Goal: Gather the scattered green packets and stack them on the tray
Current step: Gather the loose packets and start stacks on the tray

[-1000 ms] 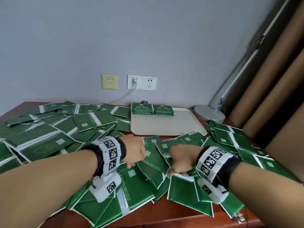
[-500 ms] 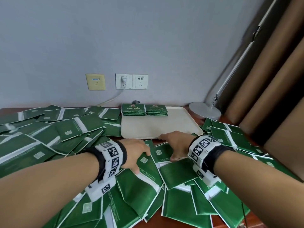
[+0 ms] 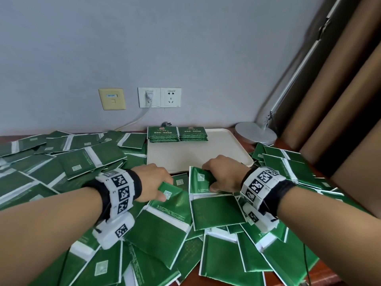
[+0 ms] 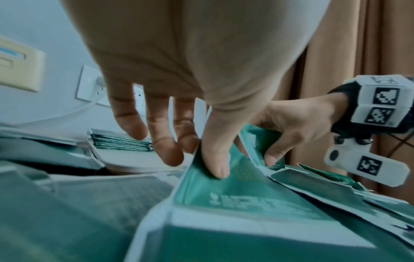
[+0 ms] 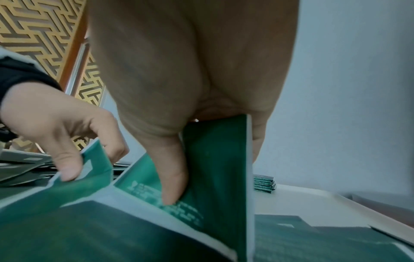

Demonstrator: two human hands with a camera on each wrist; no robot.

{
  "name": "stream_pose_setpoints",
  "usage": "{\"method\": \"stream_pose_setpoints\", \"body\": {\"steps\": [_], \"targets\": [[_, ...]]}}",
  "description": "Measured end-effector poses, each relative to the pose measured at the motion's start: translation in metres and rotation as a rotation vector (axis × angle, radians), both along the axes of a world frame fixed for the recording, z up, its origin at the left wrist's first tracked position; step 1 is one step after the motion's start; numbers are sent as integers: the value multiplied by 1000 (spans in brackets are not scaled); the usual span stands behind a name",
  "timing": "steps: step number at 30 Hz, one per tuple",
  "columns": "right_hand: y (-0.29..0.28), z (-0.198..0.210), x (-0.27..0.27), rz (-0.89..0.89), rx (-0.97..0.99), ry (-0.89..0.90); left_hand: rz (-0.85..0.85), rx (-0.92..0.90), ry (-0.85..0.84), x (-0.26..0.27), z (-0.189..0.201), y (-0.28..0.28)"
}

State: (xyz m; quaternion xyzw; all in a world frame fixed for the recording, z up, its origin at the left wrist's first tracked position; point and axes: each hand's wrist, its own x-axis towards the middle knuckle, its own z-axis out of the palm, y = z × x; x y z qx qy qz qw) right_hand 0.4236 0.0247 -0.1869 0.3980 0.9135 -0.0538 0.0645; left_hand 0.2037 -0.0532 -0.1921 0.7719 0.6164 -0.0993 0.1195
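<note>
Head view: scattered flat green foil packets with white end strips [image 3: 86, 159] covering the dark wooden table [image 3: 327, 275] from far left to near right. Beige rectangular plastic tray [image 3: 226, 149] at far centre against the grey wall, bearing two neat stacks of green packets [image 3: 177, 134] along its far edge. Left hand [image 3: 151, 183] just near of the tray's near edge, thumb and fingers pinching the lifted far end of one green packet [image 3: 172, 200]. Right hand [image 3: 223, 175] beside it to the right, fingers curled round the raised end of another green packet [image 3: 199, 179]. Round silver lamp base [image 3: 255, 133] right of the tray; white wall sockets [image 3: 159, 97] above it.

Left wrist view: left hand [image 4: 190, 70] with thumb pressed on the packet's [image 4: 224, 191] upper face, fingers behind it, grip narrow. Right hand [image 4: 298, 122] at right, clasping its own packet. Tray [image 4: 134, 164] and stacks [image 4: 121, 141] beyond, blurred.

Right wrist view: right hand [image 5: 190, 79] gripping an upturned packet [image 5: 219, 168], thumb on its near face, fingers behind. Left hand [image 5: 58, 124] at left pinching a bent packet corner [image 5: 94, 163]. Stacks [image 5: 264, 184] on the tray [image 5: 313, 203] far right.
</note>
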Motion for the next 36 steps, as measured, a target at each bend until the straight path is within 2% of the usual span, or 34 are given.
{"method": "stream_pose_setpoints", "body": {"steps": [6,10,13,16,21,24,28,36], "targets": [[-9,3,11,-1,140,21,72,212,47,-18,9,0],[-17,1,12,-19,175,30,106,268,109,-24,12,-3],[-27,0,10,6,168,0,100,241,180,-22,14,-11],[-36,-6,7,79,115,-92,16,150,224,-22,10,-17],[-43,-9,3,84,91,-205,-168,9,101,-18,1,-19],[-45,-9,-2,83,109,-216,-225,-22,131,-14,-4,-20],[-48,-8,-10,64,142,-234,-242,-28,197,-9,-7,-22],[-51,-6,-20,43,167,-243,-198,39,154,-14,-5,-33]]}}
